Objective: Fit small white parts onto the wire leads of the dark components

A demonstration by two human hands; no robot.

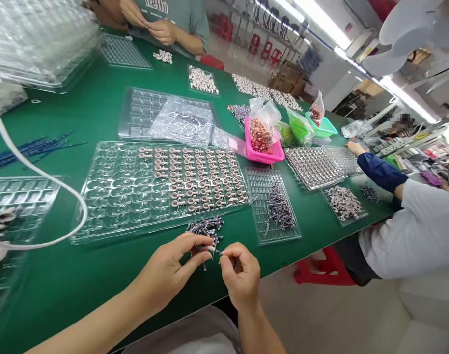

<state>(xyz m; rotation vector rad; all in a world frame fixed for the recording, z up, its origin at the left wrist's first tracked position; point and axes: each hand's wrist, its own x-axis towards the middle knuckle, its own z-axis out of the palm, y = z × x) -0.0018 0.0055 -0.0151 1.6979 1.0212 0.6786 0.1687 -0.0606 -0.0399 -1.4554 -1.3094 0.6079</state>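
Observation:
Near the table's front edge my two hands meet. My left hand (180, 260) pinches a small white plastic piece (210, 249), resembling an earbud stem, between thumb and fingers. At its right end my right hand (242, 275) has thumb and forefinger closed on a thin dark wired part (218, 252). A loose heap of similar dark wired parts (206, 227) lies just beyond my fingers. Behind it stretches a clear moulded tray (112, 196), its right side filled with rows of white earbud-like shells (189, 181). Fingers partly cover both held pieces.
Right of the heap, a smaller clear tray (259, 216) carries more dark parts. A pink basket (265, 156) holds a bag of copper-coloured pieces. A white cable (43, 172) loops at left. Co-workers' hands (161, 30) and a blue sleeve (381, 172) are across and to the right.

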